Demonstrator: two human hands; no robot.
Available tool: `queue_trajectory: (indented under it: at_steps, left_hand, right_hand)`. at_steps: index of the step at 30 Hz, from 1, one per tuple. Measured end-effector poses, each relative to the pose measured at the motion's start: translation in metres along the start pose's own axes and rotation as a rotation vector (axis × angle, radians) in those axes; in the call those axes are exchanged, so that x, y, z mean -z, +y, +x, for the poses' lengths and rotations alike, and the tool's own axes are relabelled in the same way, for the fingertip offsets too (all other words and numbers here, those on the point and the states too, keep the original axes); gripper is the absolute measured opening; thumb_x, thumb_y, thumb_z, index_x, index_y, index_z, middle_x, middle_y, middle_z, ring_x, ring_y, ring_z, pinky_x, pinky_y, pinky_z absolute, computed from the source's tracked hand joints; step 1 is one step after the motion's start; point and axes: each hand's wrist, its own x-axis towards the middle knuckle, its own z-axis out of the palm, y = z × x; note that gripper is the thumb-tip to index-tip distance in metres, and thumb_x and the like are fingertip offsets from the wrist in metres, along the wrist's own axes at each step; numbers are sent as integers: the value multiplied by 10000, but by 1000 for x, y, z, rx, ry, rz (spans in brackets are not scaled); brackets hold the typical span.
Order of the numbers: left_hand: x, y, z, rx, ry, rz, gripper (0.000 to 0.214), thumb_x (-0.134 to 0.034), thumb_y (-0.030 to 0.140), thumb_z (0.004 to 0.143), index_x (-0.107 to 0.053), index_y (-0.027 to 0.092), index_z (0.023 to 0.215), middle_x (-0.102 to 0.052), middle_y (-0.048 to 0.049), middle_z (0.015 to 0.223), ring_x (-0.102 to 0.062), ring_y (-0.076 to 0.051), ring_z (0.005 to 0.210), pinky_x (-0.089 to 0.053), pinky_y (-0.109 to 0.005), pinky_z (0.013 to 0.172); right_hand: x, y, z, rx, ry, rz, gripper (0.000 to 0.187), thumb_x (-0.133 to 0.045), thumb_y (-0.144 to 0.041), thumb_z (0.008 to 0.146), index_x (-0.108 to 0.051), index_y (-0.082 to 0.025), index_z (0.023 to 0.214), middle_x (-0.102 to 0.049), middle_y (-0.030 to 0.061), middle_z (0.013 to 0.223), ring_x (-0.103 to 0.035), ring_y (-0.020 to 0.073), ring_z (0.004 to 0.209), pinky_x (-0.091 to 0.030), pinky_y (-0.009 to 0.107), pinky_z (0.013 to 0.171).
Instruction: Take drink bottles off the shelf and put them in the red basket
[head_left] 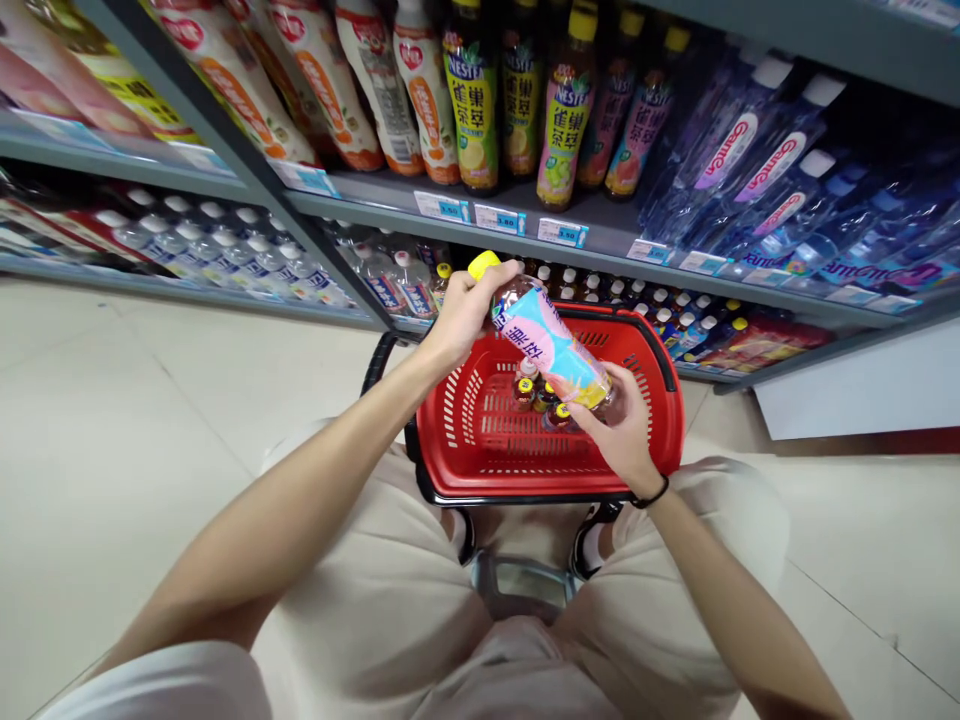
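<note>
A bottle of iced tea (551, 340) with a pink, blue and yellow label and a yellow cap lies tilted across both my hands, over the basket. My left hand (469, 310) grips its neck just below the cap. Around its base, at the lower right, my right hand (622, 425) is closed. Under the bottle stands a red shopping basket (480, 480) with a black rim. Several small dark bottles (524, 393) with yellow or pale caps stand inside it, partly hidden by the held bottle.
Ahead, a grey shelf (615, 225) carries Nestea bottles (471, 110), orange-labelled bottles (322, 90) and clear Gamen bottles (772, 165). Price tags (501, 220) line its edge. Smaller bottles (225, 250) fill the lower shelf. My knees flank the basket, and a grey stool (525, 585) is beneath me.
</note>
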Motion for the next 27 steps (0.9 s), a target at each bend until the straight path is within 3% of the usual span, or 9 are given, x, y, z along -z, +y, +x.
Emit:
queue_trajectory:
  at_steps: [3,6,9,12,15,18,22,24,27]
  left_hand:
    - [3,-3,2,-21,11,70,627,-739,759,793,-569,180,623,-458,11,478,-352,-65,371,-372,-235,391]
    - [7,-8,5,-59,52,121,670,-712,789,807,-504,192,585,-432,14,465,-396,-80,376,-374,-232,392]
    - [11,-9,7,-91,54,177,622,-712,756,844,-574,182,651,-459,0,495,-483,-115,442,-455,-252,463]
    - [14,-5,6,-140,34,257,628,-713,750,851,-577,178,627,-438,-1,486,-485,-122,467,-460,-255,485]
    - [13,-3,1,-150,-42,415,640,-704,704,876,-570,172,547,-463,-12,461,-429,-102,437,-354,-230,425]
    - [6,-13,-8,-77,-259,646,572,-738,608,858,-609,159,528,-531,-20,464,-421,-100,432,-272,-227,418]
    - [-9,-53,-16,-24,-599,1080,554,-693,554,876,-566,164,503,-510,-19,471,-447,-118,482,-273,-263,507]
    - [-17,-81,-16,-9,-734,1215,500,-711,517,864,-580,165,534,-528,-28,511,-499,-142,530,-310,-281,559]
    - [-26,-122,-15,53,-837,1253,336,-773,458,811,-693,162,676,-651,-48,653,-628,-186,668,-405,-274,638]
  right_hand:
    - [-3,-3,2,-196,-40,191,457,-870,-445,795,-630,-233,1122,-700,48,1075,-685,205,858,-601,336,737]
    - [-2,-7,4,-323,-97,299,388,-808,-538,851,-657,-217,1010,-695,25,833,-610,169,616,-491,291,523]
    - [1,-8,7,-429,-151,341,460,-767,-634,845,-676,-197,956,-700,43,763,-609,179,591,-477,292,504]
    - [7,-4,13,-512,-256,303,512,-645,-673,905,-699,-181,1035,-750,77,882,-696,230,751,-583,351,678]
    - [14,-1,19,-418,-322,-18,444,-517,-584,1007,-691,-190,1116,-768,88,1085,-714,263,1066,-576,396,939]
    - [22,-3,24,-232,-351,-604,343,-485,-411,1066,-657,-160,1225,-752,123,1198,-688,270,1166,-518,398,1039]
    - [30,-3,22,-269,-697,-1270,397,-449,-299,1089,-623,-64,1357,-703,242,1305,-679,359,1230,-513,460,1050]
    - [31,3,16,-375,-889,-1335,383,-514,-304,1068,-698,-49,1287,-717,266,1279,-701,380,1212,-545,454,1011]
    - [28,11,7,-428,-991,-1292,344,-588,-300,1033,-775,-49,1176,-743,269,1222,-726,378,1184,-572,425,970]
